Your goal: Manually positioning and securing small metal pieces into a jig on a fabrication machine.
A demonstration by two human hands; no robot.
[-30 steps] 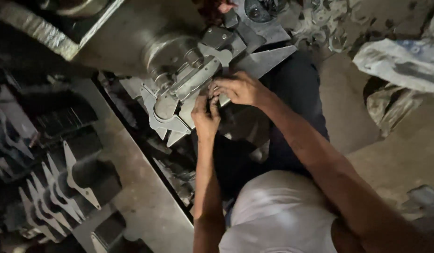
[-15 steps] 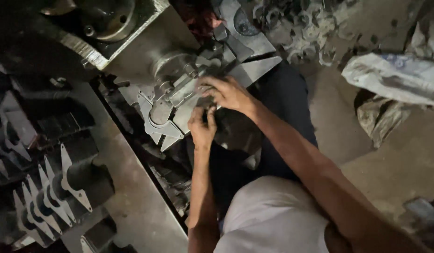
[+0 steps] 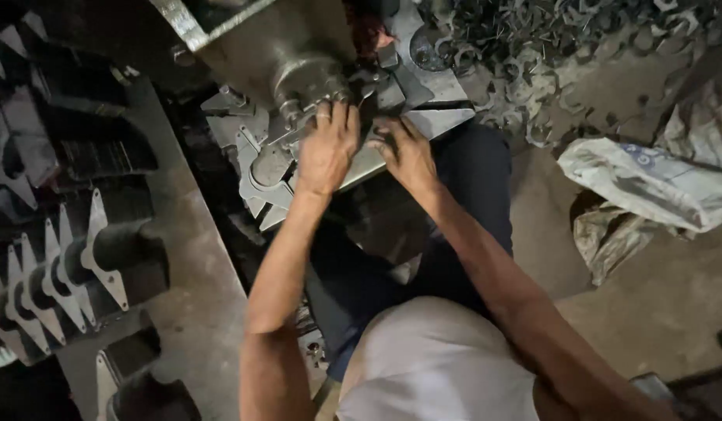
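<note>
Head view: person seated in white shirt and dark trousers, arms stretched forward. Left hand lies flat, fingers spread, on a flat metal bracket plate at the press machine. Right hand just beside it, fingers curled at the plate's edge — grip unclear. Finished brackets stacked in rows at left; scrap stampings and sack beyond.
</note>
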